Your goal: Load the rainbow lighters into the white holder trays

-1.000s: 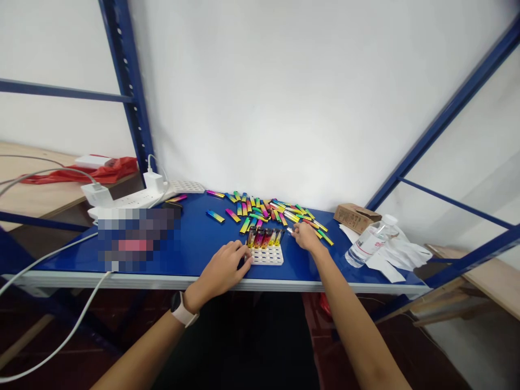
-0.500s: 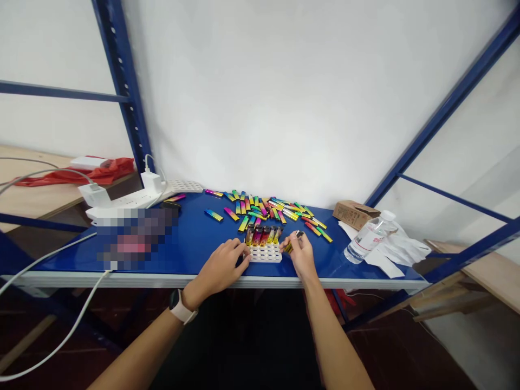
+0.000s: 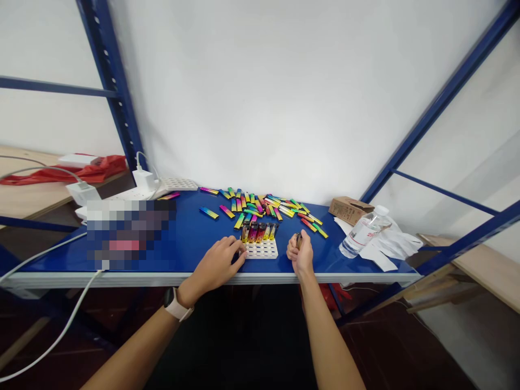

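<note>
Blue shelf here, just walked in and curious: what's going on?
A person is working at the blue shelf with bare hands. Their left hand touches a white perforated tray holding a row of upright lighters. Their right hand grips a small dark item. Rainbow-coloured bars lie scattered behind.

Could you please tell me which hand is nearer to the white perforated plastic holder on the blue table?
Left: the left hand sits at the left edge of the white perforated plastic holder, right beside it. The right hand is apart, off to the holder's right.
</note>
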Demonstrator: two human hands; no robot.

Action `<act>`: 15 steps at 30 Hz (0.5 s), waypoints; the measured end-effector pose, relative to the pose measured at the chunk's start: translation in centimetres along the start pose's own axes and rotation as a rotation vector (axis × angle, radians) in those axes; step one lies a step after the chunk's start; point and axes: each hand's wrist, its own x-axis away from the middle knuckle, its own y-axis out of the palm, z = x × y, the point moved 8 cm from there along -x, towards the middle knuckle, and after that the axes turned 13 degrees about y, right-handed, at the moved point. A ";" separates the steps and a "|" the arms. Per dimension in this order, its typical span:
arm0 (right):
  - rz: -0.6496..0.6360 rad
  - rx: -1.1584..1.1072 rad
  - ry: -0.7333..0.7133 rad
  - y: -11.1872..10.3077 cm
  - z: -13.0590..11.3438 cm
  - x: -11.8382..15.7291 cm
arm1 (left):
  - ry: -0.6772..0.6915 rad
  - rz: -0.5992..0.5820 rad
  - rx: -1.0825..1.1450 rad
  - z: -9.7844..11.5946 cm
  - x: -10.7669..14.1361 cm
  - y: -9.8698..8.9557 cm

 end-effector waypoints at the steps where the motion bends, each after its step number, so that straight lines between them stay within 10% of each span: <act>1: 0.006 0.000 0.004 -0.1 0.1 -0.1 | 0.001 0.002 0.001 0.0 0.0 0.0; 15: 0.059 0.073 -0.023 -0.4 0.3 -0.4 | 0.005 0.020 -0.001 0.1 0.0 -0.2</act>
